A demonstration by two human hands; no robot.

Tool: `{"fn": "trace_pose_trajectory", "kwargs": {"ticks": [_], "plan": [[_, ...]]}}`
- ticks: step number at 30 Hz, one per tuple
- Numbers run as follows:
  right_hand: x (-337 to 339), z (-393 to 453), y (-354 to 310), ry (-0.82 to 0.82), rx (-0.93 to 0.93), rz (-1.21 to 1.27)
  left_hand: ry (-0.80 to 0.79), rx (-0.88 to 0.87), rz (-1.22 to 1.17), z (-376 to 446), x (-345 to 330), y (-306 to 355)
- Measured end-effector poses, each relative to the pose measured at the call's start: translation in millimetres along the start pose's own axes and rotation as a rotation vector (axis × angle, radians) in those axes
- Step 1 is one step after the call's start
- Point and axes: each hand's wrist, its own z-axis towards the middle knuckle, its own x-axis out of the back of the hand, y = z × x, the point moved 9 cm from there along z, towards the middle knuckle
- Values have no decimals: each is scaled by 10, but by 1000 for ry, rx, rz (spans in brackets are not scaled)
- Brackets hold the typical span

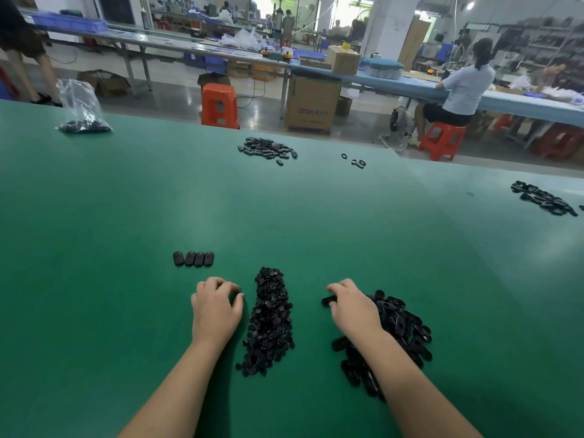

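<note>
While work goes on across a factory hall, a green surface (94, 216) fills most of the frame and carries every lot of black plastic parts. Beyond its far edge a seated person (461, 93) in a pale shirt faces away at a long blue bench, a cardboard box (311, 105) stands on the floor, and an orange stool (219, 105) sits just left of that box. At the far left of the surface lies a clear plastic bag (80, 109) with dark parts in its bottom.

Nearest the camera, the pile of oval frames (404, 327) spreads under and to the right of the right forearm. The narrower pile of small caps (270, 320) runs between the two arms, apart from the frames. A far pile (267, 148) rests near the surface's back edge, and another scatter of parts (545, 199) lies well off to the right.

The left hand (216, 308) rests knuckles up just left of the caps, fingers curled with the tips down on the green; whether it holds anything cannot be told. The right hand (352, 308) lies on the left edge of the frames, its curled fingers grasping a single oval frame (328, 301) that pokes out beneath them, flat on the surface.

Ahead of the left hand, a row of four closed shells (193, 258) lies side by side, touching. Smallest of all, three loose rings (355, 160) sit right of the far pile.
</note>
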Motion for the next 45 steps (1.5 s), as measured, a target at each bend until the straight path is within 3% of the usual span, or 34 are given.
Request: {"fn": "trace_pose_trajectory", "kwargs": {"ticks": [3,9,17,20,24,29,37,45], "plan": [[-111,72,32,-97,80,-79,-19,6,-11,6,-12,-11],[-170,159,-82,-133,185,-104,-26,10,-37,26,-2,-1],[-144,124,-222,-36,159,-45,43,115,-262,4,55,-99],[-81,140,-171,8,18,241,36,98,-282,13,63,-91],[-167,92,-72,47,-217,923,24,84,-280,23,80,-72],[-408,-82,-171,104,-294,1162,17,91,-295,13,89,-71],[-574,-244,-294,158,-225,1129,-4,169,-389,6,46,-154],[-527,-310,-363,225,-121,922,-9,155,-329,0,54,-137]]}}
